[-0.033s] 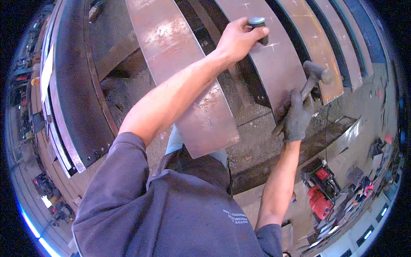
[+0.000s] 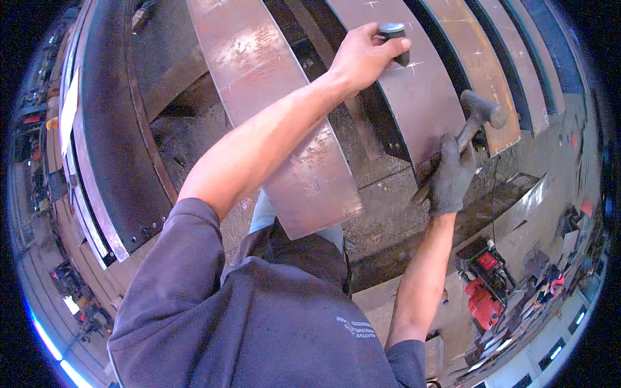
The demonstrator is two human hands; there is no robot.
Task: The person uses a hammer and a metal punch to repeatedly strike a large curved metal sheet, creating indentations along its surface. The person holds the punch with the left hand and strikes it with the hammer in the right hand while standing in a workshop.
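Observation:
My bare left hand (image 2: 362, 59) is closed around a short dark punch (image 2: 392, 30) with a shiny struck top. It holds the punch upright over a long steel strip (image 2: 424, 107), beside a white cross mark. Whether the tip touches the steel is hard to see. In a dark glove, my right hand (image 2: 451, 184) grips a hammer (image 2: 475, 116) by its handle. The hammer's head is raised to the right of the strip, apart from the punch. My left forearm reaches across another rust-patched strip (image 2: 310, 174).
More steel strips lie to the right, one of them yellowish (image 2: 475, 58), with dark gaps between. A wide dark curved beam (image 2: 113, 116) runs along the left. A red machine (image 2: 483, 304) and scattered scrap (image 2: 530, 310) sit on the floor at lower right.
The hammer and my gloved right hand have shifted very slightly. My left hand and the punch have moved a touch to the right and up.

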